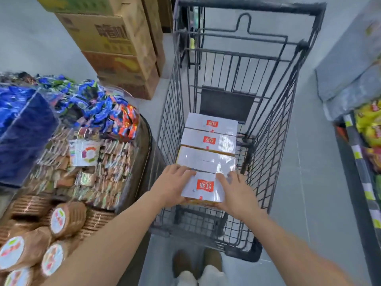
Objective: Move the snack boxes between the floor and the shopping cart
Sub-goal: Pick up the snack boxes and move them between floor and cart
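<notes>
Shop aisle, grey floor [305, 172], cart [247, 6] ahead. Our left grip [171, 184] and right grip [235, 193] clasp the near box [203, 188] by its sides at the cart's near end, next to three boxes [208, 141]. We should keep it level and squeeze evenly.

Four snack boxes [208, 141] are ranged in a row in the shopping cart [274, 153], nearer its left wall; a snack bin [145, 145] is set to its left.
</notes>
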Available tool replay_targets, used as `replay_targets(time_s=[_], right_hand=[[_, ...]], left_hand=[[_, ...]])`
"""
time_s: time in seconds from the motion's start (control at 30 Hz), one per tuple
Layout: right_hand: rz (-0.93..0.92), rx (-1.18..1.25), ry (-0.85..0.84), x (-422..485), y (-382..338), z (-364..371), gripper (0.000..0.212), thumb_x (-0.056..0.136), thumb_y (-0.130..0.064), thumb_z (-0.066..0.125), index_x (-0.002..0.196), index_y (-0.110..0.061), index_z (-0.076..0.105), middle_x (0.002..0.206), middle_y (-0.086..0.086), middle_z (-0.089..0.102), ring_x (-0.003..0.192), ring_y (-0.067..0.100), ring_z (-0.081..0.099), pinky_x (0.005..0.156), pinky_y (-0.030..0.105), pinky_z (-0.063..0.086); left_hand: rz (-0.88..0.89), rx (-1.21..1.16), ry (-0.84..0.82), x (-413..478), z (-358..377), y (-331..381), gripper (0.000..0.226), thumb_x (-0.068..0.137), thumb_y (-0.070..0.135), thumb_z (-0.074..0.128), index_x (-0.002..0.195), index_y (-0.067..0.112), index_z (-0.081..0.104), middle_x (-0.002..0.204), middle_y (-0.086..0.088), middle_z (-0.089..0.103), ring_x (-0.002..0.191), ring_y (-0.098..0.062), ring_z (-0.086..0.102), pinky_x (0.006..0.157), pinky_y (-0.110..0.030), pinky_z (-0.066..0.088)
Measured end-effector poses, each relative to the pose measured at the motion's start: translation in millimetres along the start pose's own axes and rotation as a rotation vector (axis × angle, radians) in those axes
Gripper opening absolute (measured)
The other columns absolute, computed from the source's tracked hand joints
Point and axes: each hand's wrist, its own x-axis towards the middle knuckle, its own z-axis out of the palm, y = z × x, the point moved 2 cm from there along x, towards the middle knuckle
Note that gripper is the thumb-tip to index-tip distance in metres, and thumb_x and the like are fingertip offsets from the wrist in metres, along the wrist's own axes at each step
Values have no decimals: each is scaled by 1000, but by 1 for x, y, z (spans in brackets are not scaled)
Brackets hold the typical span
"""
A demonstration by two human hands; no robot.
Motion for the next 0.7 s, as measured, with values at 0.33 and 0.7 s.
replay_targets(time_s=[0.33,0.7], right_hand=[[113,-25,-7,45,15,77,82,73,-47,72,135,-21,25,126,9,34,118,27,30,82,40,50],[177,-41,199,34,7,29,77,78,-72,40,132,-18,43,134,10,42,126,28,34,97,44,38]], left_hand=[[-16,42,-24,53,72,-10,77,77,37,68,138,17,25,132,-12,39,120,-30,38,104,-41,30],[-3,-73,161,39,27,-8,85,77,58,64,141,13,30,145,-14,33,134,-31,28,112,-42,23]])
